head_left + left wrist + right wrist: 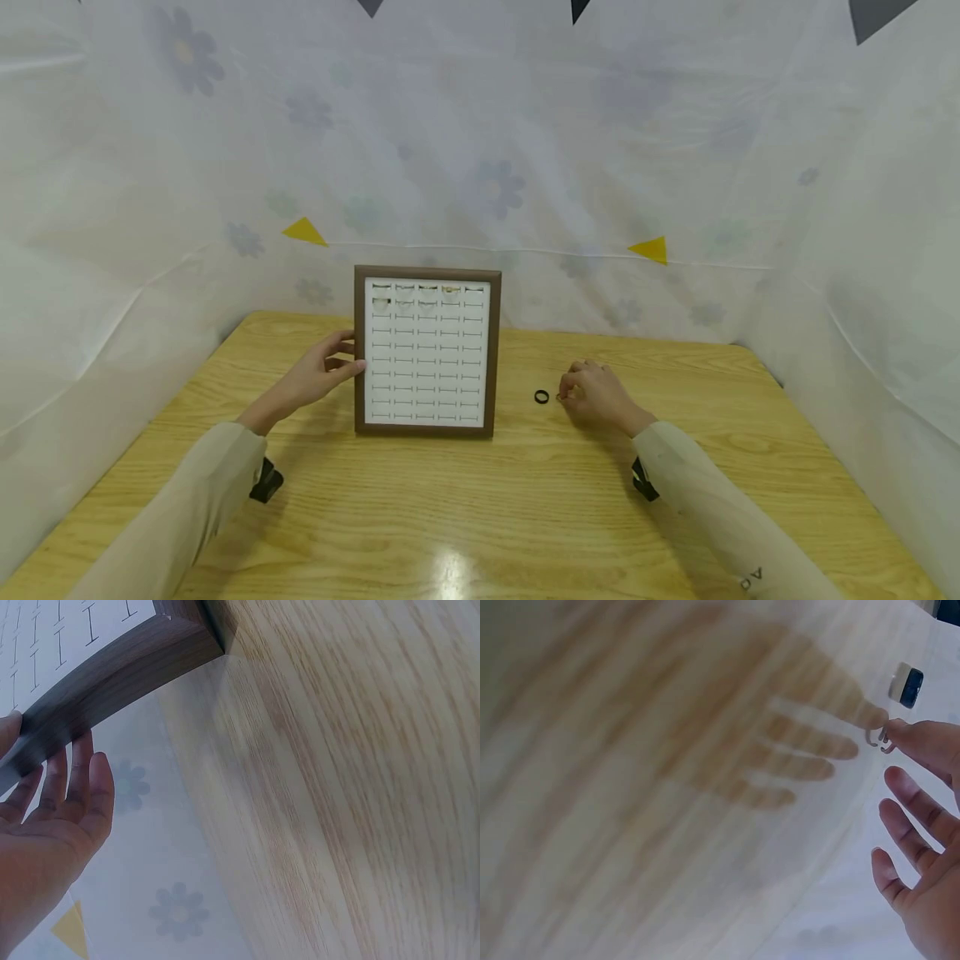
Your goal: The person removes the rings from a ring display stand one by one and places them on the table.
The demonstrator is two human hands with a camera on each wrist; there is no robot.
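A brown-framed ring display tray with a white slotted insert lies in the middle of the wooden table; a few rings sit in its top rows. My left hand holds its left edge. In the left wrist view the thumb is on top of the frame and the fingers lie along its outer side. To the right of the tray, my right hand pinches a small silver ring at its fingertips, low on the table, with the other fingers stretched out. A black ring lies just left of that hand.
White flower-printed sheeting walls the table at the back and both sides, with yellow triangles pinned on it. Black wrist cameras sit on both sleeves. In the right wrist view a small dark object lies beyond the fingertips.
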